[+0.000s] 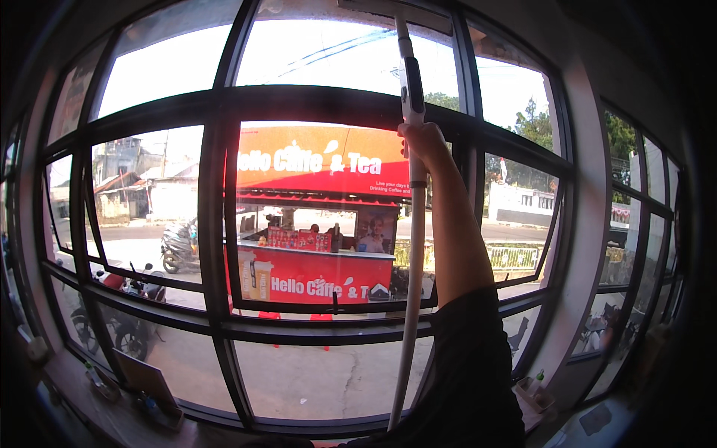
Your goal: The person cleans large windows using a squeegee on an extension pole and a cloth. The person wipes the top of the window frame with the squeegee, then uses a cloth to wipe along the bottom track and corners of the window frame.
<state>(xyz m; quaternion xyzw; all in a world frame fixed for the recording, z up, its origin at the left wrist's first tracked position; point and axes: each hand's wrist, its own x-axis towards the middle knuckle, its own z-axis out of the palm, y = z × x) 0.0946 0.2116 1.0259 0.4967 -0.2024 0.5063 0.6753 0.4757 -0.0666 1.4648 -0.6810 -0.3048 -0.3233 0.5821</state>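
My right arm reaches up from the lower right in a dark sleeve. High on a long-handled window wiper (411, 276), my right hand (424, 142) is closed around the white pole, just below its grey-and-black handle section. The wiper's wide flat head (373, 7) is up at the top of the view, over the upper pane; whether it touches the glass I cannot tell. The pole runs nearly upright down past the dark window frame (328, 101) to the lower edge. My left hand is out of view.
A ledge (142, 422) below the window bears a brown board (146, 377) and small bottles at left. Another bottle (536, 381) stands in a holder at right. Some panes are tilted outward. Outside are a red stall (321, 284), motorcycles (127, 313) and a road.
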